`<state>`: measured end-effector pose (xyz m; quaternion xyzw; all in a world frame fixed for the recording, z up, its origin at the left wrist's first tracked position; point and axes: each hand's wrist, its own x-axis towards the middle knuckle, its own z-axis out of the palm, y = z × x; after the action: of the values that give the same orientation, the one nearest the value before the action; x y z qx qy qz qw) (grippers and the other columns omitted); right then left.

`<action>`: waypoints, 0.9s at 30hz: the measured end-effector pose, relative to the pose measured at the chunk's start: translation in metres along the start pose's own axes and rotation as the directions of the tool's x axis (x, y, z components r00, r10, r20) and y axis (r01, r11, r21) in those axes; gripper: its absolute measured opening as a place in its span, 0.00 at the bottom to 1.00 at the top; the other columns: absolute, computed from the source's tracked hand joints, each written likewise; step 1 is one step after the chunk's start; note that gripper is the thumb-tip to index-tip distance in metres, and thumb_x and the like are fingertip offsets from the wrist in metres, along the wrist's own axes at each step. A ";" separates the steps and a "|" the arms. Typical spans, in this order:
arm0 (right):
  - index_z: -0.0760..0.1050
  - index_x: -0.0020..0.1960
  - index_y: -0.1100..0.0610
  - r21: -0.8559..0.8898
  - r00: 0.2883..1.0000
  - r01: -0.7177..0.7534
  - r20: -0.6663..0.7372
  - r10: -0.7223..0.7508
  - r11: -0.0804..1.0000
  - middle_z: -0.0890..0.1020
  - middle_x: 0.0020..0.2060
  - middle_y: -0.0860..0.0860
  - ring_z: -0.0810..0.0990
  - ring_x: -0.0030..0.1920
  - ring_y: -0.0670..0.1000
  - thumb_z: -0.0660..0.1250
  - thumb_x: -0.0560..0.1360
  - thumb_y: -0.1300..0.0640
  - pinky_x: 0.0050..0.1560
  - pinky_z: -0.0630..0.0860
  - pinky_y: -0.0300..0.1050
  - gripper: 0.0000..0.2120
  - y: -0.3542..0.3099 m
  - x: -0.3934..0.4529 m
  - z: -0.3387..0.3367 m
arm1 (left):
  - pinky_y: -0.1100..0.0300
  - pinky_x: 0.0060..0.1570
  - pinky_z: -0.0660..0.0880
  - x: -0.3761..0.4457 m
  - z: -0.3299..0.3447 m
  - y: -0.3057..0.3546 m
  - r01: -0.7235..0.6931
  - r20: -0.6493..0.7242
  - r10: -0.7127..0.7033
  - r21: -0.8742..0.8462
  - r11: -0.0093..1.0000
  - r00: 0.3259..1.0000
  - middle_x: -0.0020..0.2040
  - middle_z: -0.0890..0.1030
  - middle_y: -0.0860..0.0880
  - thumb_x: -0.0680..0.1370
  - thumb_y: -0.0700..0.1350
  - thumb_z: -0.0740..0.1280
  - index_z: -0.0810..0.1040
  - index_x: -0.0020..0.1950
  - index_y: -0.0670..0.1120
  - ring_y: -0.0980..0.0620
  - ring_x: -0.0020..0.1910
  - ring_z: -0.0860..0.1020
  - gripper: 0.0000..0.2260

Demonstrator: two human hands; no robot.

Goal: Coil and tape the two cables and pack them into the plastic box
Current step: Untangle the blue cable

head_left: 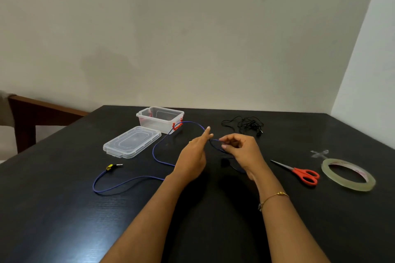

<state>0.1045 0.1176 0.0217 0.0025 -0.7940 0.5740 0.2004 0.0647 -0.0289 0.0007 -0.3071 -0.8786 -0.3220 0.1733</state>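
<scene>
Right hand (239,149) pinches the first small loop of the blue cable (128,181); left hand (192,156) guides with straight fingers. Keep loops even (the slack trails toward eight o'clock across the table (64,209)), feeding slowly.

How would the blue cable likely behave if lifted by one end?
Probably floppy: the blue cable lies in loose curves across the table and bends where the right hand pinches it. It looks thin, so likely light. The plug end would probably dangle and swing.
</scene>
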 end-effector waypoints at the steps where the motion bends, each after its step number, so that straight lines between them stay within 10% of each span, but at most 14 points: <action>1: 0.79 0.42 0.57 0.063 1.000 -0.005 0.001 0.005 0.998 0.81 0.38 0.48 0.79 0.41 0.44 0.67 0.72 0.71 0.38 0.75 0.31 0.10 -0.002 0.000 0.000 | 0.64 0.64 0.61 0.000 0.000 -0.003 0.003 -0.034 -0.004 -0.021 1.000 0.999 0.69 0.71 0.51 0.77 0.32 0.54 0.57 0.74 0.47 0.52 0.70 0.64 0.26; 6: 0.76 0.34 0.57 0.288 0.991 -0.043 -0.112 0.079 0.957 0.79 0.36 0.51 0.78 0.38 0.48 0.63 0.72 0.73 0.40 0.77 0.36 0.14 -0.007 0.001 -0.003 | 0.68 0.51 0.62 0.002 -0.002 -0.006 -0.062 -0.021 0.063 0.038 0.997 0.998 0.53 0.75 0.47 0.80 0.42 0.57 0.76 0.58 0.45 0.54 0.53 0.68 0.11; 14: 0.73 0.33 0.57 0.426 0.973 -0.045 -0.185 0.135 0.903 0.77 0.36 0.52 0.76 0.41 0.50 0.62 0.73 0.72 0.45 0.76 0.41 0.14 -0.007 0.004 -0.005 | 0.65 0.44 0.66 0.000 0.000 0.012 -0.057 0.075 0.068 -0.148 0.987 0.995 0.45 0.69 0.52 0.80 0.47 0.58 0.75 0.46 0.45 0.54 0.45 0.69 0.09; 22: 0.69 0.30 0.54 -0.112 0.976 0.065 -0.201 -0.087 0.992 0.74 0.42 0.53 0.71 0.41 0.48 0.55 0.72 0.74 0.40 0.68 0.34 0.20 -0.001 0.004 -0.007 | 0.61 0.34 0.65 0.004 -0.008 0.005 0.161 -0.265 -0.324 -0.493 0.855 0.908 0.31 0.67 0.49 0.81 0.43 0.55 0.67 0.36 0.46 0.54 0.31 0.65 0.13; 27: 0.70 0.29 0.51 -0.488 0.958 -0.025 -0.263 -0.119 0.873 0.73 0.46 0.52 0.72 0.49 0.51 0.57 0.73 0.71 0.52 0.71 0.54 0.21 0.006 0.002 -0.007 | 0.70 0.29 0.65 0.008 -0.015 0.005 0.146 -0.292 -0.487 -0.720 0.678 0.823 0.32 0.67 0.48 0.82 0.43 0.52 0.66 0.37 0.46 0.56 0.31 0.65 0.14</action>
<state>0.1036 0.1268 0.0184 -0.1110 -0.8751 0.3452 0.3204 0.0640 -0.0323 0.0180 -0.1003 -0.6755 -0.7043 0.1940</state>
